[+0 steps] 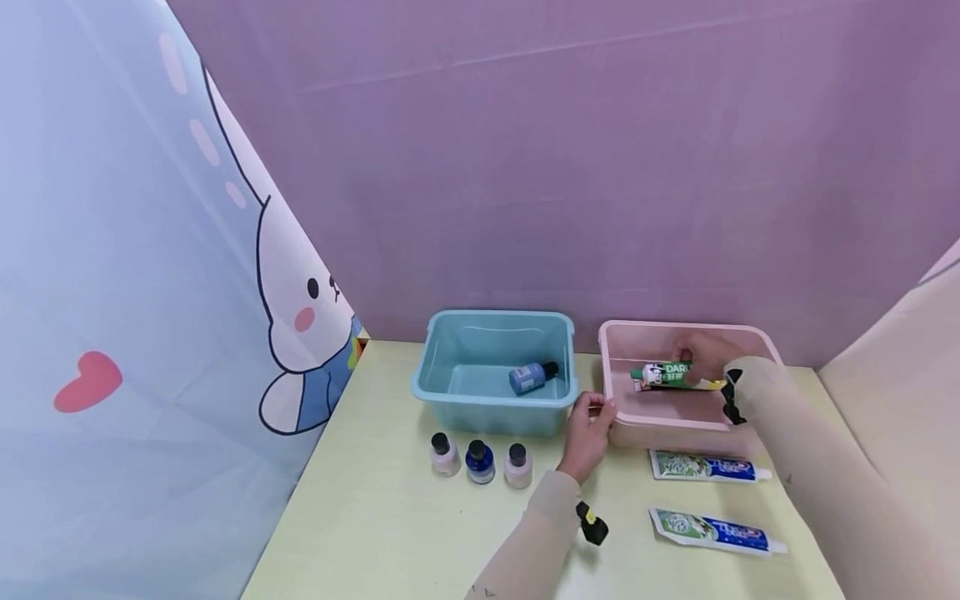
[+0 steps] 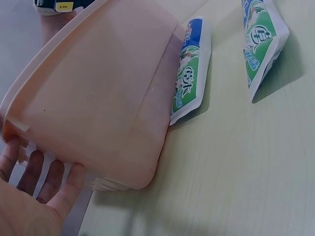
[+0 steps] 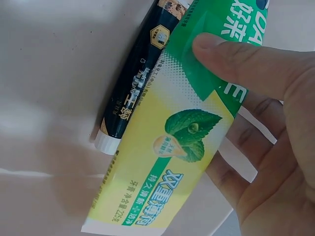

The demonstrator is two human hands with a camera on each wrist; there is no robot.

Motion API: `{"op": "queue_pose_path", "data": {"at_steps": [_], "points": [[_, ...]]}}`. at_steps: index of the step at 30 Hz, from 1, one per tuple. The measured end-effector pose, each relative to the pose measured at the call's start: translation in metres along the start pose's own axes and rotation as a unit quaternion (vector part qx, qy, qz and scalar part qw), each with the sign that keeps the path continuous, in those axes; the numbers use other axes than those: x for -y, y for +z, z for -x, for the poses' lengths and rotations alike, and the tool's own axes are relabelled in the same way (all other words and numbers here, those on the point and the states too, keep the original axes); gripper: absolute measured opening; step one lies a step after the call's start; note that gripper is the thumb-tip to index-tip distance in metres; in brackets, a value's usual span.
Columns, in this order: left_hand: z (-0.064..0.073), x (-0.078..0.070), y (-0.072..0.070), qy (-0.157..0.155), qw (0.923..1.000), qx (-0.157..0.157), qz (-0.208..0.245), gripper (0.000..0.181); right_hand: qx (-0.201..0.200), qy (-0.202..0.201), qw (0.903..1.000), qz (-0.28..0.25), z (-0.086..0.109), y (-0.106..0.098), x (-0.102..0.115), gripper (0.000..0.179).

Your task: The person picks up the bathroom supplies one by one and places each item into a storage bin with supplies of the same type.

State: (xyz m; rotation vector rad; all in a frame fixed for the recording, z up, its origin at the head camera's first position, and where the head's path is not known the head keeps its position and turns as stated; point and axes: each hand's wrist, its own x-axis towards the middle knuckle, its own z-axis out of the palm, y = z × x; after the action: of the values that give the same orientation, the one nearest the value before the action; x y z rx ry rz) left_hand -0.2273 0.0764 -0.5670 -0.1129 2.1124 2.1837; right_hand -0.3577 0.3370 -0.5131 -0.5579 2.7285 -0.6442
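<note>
My right hand [image 1: 705,354] is inside the pink bin [image 1: 678,421], pinching a green and yellow toothpaste tube [image 3: 172,128] between thumb and fingers. Under that tube lies a black toothpaste tube [image 3: 140,73] with a white cap, partly covered, on the bin's floor. At the bin's left end, my left hand [image 1: 587,437] grips the rim; the left wrist view shows its fingers [image 2: 66,189] bent up against the pink wall. Two blue and green toothpaste tubes, a nearer one [image 1: 716,533] and a farther one [image 1: 705,467], lie on the table in front of the bin.
Left of the pink bin stands a teal bin [image 1: 491,400] with a blue bottle [image 1: 532,377] lying in it. Before it stand a pale bottle [image 1: 445,456], a dark blue bottle [image 1: 480,464] and another pale bottle [image 1: 517,468]. A purple cloth [image 1: 525,167] hangs behind.
</note>
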Motion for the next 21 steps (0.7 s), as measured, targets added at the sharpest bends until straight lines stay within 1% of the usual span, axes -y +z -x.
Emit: {"op": "queue_pose_path", "data": {"at_steps": [3,5,7,9,13,14,19,21], "points": [[0.0,-0.001,0.0,-0.003,1.0,-0.001,-0.001,0.011,0.005,0.003,0.9999,-0.016,0.0,0.0,0.002,0.03],[0.0,-0.001,0.0,-0.004,1.0,-0.002,-0.004,0.011,0.004,-0.007,0.9999,-0.015,0.001,0.0,0.003,0.03],[0.0,-0.001,0.0,-0.002,1.0,-0.002,-0.007,0.01,-0.009,-0.018,0.9998,0.0,0.001,-0.001,0.003,0.025],[0.0,0.0,0.001,0.0,0.9999,-0.002,-0.011,0.01,-0.022,-0.021,0.9995,0.006,0.002,-0.002,0.005,0.021],[-0.001,0.001,0.002,0.0,0.9998,-0.004,-0.018,0.01,-0.046,-0.029,0.9984,0.016,0.005,-0.007,0.011,0.022],[-0.002,0.001,0.002,0.001,0.9998,-0.003,-0.019,0.01,-0.045,-0.024,0.9987,0.008,0.006,-0.008,0.014,0.024],[-0.002,0.001,0.002,0.001,0.9998,-0.007,-0.018,0.014,-0.045,-0.034,0.9983,0.016,0.008,-0.012,0.019,0.023],[-0.003,0.002,0.002,-0.002,0.9998,-0.008,-0.016,0.014,-0.042,-0.026,0.9987,0.015,0.009,-0.014,0.02,0.021]]}}
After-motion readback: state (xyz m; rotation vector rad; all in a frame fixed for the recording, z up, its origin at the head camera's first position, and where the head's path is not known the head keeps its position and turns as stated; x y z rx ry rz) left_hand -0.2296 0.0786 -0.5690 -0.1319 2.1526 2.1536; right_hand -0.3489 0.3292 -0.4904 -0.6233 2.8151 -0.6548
